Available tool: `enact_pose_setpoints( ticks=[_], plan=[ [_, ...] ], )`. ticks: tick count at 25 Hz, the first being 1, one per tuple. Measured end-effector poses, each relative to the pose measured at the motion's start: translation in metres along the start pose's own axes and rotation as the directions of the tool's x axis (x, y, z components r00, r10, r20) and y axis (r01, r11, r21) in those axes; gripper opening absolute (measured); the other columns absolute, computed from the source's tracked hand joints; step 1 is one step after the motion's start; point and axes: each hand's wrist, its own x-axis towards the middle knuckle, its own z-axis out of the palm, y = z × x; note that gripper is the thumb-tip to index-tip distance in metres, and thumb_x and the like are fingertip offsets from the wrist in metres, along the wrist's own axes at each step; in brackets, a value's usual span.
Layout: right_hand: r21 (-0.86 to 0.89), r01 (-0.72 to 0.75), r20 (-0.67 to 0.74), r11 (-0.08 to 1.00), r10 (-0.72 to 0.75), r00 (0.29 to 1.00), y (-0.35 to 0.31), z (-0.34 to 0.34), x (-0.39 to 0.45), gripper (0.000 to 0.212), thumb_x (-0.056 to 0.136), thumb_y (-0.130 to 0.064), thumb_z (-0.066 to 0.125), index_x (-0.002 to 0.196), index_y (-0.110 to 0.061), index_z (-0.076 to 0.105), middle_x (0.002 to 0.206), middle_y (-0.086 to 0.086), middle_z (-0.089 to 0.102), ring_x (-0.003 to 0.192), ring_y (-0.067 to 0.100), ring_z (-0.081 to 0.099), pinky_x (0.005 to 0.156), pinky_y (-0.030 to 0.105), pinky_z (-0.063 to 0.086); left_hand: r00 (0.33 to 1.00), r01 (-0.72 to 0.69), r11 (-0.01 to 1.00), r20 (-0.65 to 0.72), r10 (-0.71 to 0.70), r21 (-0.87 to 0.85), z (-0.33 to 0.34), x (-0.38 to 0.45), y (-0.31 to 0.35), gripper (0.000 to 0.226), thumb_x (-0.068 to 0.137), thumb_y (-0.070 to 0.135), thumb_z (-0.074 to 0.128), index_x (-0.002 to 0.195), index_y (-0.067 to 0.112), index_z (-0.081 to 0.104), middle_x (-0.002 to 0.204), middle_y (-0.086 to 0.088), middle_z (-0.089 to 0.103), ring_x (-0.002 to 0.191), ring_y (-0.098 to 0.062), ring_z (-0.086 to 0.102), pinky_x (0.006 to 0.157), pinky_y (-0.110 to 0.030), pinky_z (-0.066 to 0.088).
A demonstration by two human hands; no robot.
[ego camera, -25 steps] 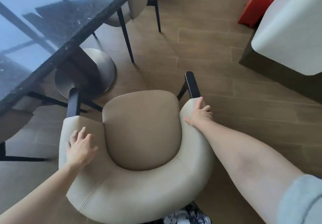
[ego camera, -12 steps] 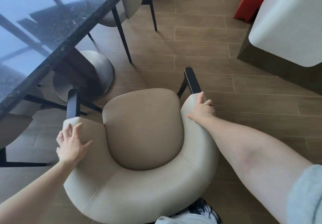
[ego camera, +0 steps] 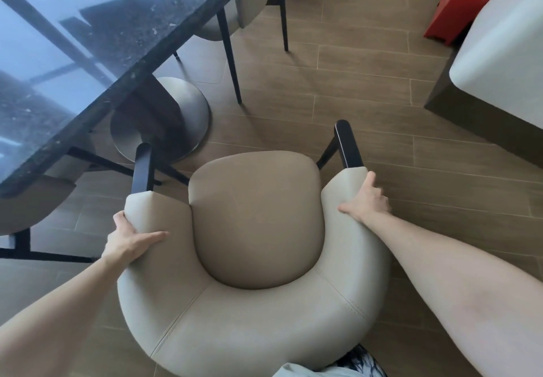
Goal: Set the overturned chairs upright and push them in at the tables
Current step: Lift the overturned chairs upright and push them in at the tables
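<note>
Beige padded armchair (ego camera: 255, 259) upright, gripped for the push

Since a second ago the left hand (ego camera: 129, 243) has wrapped its armrest; the right hand (ego camera: 367, 199) clasps the other. It stands just off the dark stone tabletop's (ego camera: 123, 39) near edge, not yet pushed in.

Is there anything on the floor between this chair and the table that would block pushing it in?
No loose object lies between the chair and the table. The table's round metal base stands just ahead of the chair's left front. Both hands, left hand and right hand, grip the armrests.
</note>
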Motion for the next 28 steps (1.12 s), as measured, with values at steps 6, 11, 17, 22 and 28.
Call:
enact_pose_setpoints(
  ticks=[6,11,17,22,28],
  plan=[
    [-0.006,0.047,0.045,0.999,-0.047,0.998,-0.005,-0.011,0.009,0.095,0.073,-0.033,0.079,0.141,-0.017,0.014,0.128,0.022,0.051,0.114,0.044,0.056,0.085,0.041,0.047,1.0,-0.016,0.999,-0.005,0.015,-0.04,-0.002,-0.006,0.004,0.107,0.06,0.049,0.09,0.139,0.026,0.021,0.12,-0.019,0.056,0.093,-0.037,0.054,0.081,-0.045,0.05],
    [-0.064,0.18,0.074,0.982,-0.175,0.982,-0.057,-0.049,0.041,0.1,0.076,-0.031,0.076,0.147,-0.018,0.007,0.13,0.023,0.049,0.116,0.045,0.054,0.089,0.044,0.046,0.999,0.032,0.996,-0.035,-0.036,-0.088,-0.008,-0.017,0.006,0.102,0.064,0.048,0.088,0.137,0.021,0.022,0.119,-0.02,0.054,0.1,-0.04,0.057,0.087,-0.048,0.051],
    [-0.184,0.359,0.157,0.915,-0.333,0.93,-0.169,-0.093,0.095,0.109,0.073,-0.032,0.079,0.15,-0.02,0.002,0.13,0.023,0.049,0.117,0.044,0.053,0.092,0.045,0.046,0.981,0.193,0.958,0.005,-0.196,-0.211,-0.017,-0.019,0.014,0.102,0.063,0.047,0.089,0.136,0.017,0.024,0.122,-0.018,0.053,0.095,-0.033,0.052,0.083,-0.043,0.049],
    [-0.291,0.503,0.224,0.814,-0.453,0.863,-0.286,-0.11,0.137,0.115,0.069,-0.035,0.081,0.15,-0.022,0.0,0.126,0.021,0.052,0.113,0.042,0.054,0.081,0.042,0.046,0.945,0.318,0.88,0.041,-0.325,-0.351,-0.02,-0.005,0.025,0.101,0.063,0.045,0.089,0.136,0.016,0.025,0.117,-0.012,0.052,0.098,-0.032,0.055,0.079,-0.039,0.049],
    [-0.332,0.611,0.25,0.718,-0.558,0.792,-0.398,-0.106,0.177,0.109,0.071,-0.037,0.084,0.146,-0.02,0.007,0.125,0.022,0.052,0.113,0.043,0.053,0.083,0.044,0.045,0.914,0.37,0.815,0.02,-0.404,-0.446,-0.032,0.036,0.044,0.098,0.063,0.048,0.088,0.132,0.017,0.026,0.109,-0.008,0.051,0.095,-0.032,0.056,0.076,-0.039,0.05]
  ],
)
